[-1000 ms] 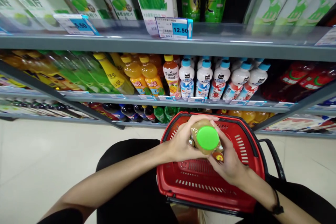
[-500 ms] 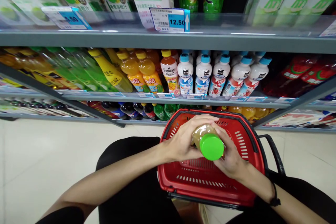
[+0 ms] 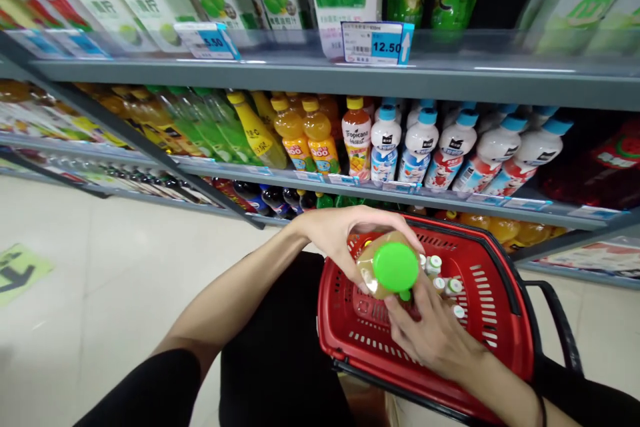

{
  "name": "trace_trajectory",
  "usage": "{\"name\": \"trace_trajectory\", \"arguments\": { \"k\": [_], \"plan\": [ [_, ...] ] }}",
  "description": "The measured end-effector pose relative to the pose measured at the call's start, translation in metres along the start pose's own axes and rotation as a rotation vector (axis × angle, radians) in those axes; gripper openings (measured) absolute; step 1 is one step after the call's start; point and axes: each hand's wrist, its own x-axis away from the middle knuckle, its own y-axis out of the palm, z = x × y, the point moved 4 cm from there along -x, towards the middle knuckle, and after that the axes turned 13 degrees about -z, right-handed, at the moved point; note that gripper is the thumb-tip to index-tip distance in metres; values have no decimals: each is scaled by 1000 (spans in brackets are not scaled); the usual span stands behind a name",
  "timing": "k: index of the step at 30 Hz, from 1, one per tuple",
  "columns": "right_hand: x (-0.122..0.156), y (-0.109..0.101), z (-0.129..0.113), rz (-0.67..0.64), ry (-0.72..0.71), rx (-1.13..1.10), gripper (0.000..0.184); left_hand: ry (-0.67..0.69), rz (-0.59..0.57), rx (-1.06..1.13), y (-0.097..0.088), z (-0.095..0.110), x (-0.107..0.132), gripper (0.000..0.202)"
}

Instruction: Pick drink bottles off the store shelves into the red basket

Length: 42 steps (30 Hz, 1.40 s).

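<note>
A bottle of pale yellowish drink with a wide bright green cap (image 3: 396,267) is held over the red shopping basket (image 3: 333,333), its cap facing up toward me. My left hand (image 3: 345,237) curves around its far and left sides, thumb low on the left and fingers reaching over the top. On the near right side, the fingers of my right hand (image 3: 435,327) press against the bottle. Inside the basket, several small white-capped bottles (image 3: 454,286) show to the right of my hands. The lower part of the held bottle is hidden.
Ahead are shelves of drinks: white blue-capped bottles (image 3: 420,140), a Tropicana bottle (image 3: 357,140) and orange Qoo bottles (image 3: 320,140). A price tag (image 3: 375,44) fronts the upper shelf. The basket's black handle (image 3: 560,320) sticks out right. A green floor arrow (image 3: 23,273) lies left.
The view has shifted left, so the shelves appear farther right. My right hand has moved lower along the bottle's near side, and the small bottles in the basket have come into sight.
</note>
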Motion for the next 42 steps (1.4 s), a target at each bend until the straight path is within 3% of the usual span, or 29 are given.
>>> {"name": "trace_trajectory", "arguments": {
  "k": [2, 5, 11, 20, 26, 30, 34, 38, 42],
  "plan": [
    [4, 7, -4, -37, -49, 30, 63, -57, -101, 8, -3, 4, 0, 84],
    [3, 10, -10, -78, -94, 31, 41, -129, -161, 11, -7, 8, -1, 86],
    [-5, 3, -13, -132, -119, 53, 33, -123, -143, -20, -5, 13, -4, 90],
    [-5, 3, -14, -131, -145, 47, 40, -98, -112, -28, -2, 18, -7, 87],
    [11, 16, -10, -120, -83, -102, 73, -116, -174, -15, -2, 9, -4, 92],
    [15, 20, -10, -137, -77, -110, 76, -102, -156, 5, -1, 11, -4, 90],
    [7, 9, -9, -38, 10, -175, 83, -146, -10, 115, 0, 1, 0, 90],
    [-5, -1, 9, 25, 262, -471, 96, -149, 277, 252, -4, -26, -1, 74],
    [-10, -1, 38, 26, 479, -792, 93, -172, 570, 370, -4, -57, -10, 60]
  ]
}}
